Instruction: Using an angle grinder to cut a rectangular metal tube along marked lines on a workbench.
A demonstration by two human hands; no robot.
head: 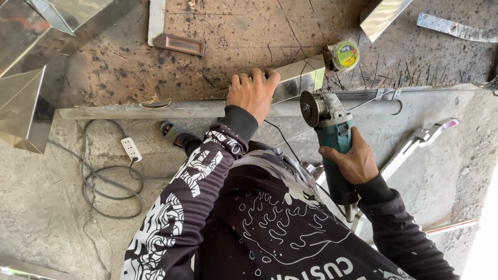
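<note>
Folded sheet-metal pieces (23,103) lie at the far left, partly over the left edge of the worn wooden board (233,36) and partly on the concrete floor (46,207). Below them a grey cable (111,186) loops on the floor beside a white power strip (131,149). A long grey metal tube (171,109) runs along the board's near edge, with a sandalled foot (174,134) just beneath it. The left hand (252,92) presses flat, fingers spread, on a shiny folded metal strip (298,78) that lies at a slant across the board's near edge and over the tube; its grip is open, palm down on the metal. To the right, the right hand (354,162) is clamped round the teal body of an angle grinder (332,135), whose dark disc (309,108) stands just beside the tube and just below the strip's right end. A round tape measure (345,55) with a yellow-green label sits at the strip's far end. Open floor lies right of the grinder, crossed by a bright metal tool (420,142) and, near the right edge, a thin metal bar (448,226). Another metal offcut (456,28) lies at the top right corner.
</note>
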